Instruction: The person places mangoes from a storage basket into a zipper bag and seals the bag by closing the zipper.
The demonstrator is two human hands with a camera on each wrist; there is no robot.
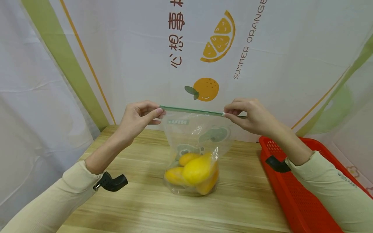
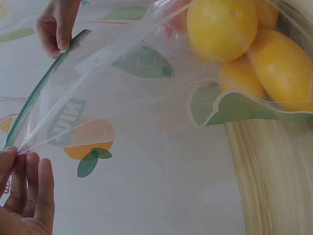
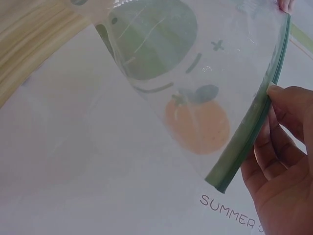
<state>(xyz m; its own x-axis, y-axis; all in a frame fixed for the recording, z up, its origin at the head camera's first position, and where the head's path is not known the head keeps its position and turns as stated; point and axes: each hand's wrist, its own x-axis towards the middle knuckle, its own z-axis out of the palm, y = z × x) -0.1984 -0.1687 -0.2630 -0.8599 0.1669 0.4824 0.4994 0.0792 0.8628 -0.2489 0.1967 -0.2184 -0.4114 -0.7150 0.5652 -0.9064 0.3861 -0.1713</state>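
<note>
A clear zip bag with a green zip strip and green printed pictures stands upright on the wooden table. Several yellow and orange-yellow fruits lie together at its bottom. My left hand pinches the left end of the strip between thumb and fingers. At the strip's right part, my right hand pinches it, with a small white piece showing at the fingertips. Beyond those fingers, the strip's free end sticks out in the right wrist view. Between both hands the strip is stretched nearly straight.
A red plastic basket with perforated walls stands on the right, under the right forearm. Behind the wooden table hangs a white curtain printed with oranges and lettering. Black wrist mounts sit at both sleeves.
</note>
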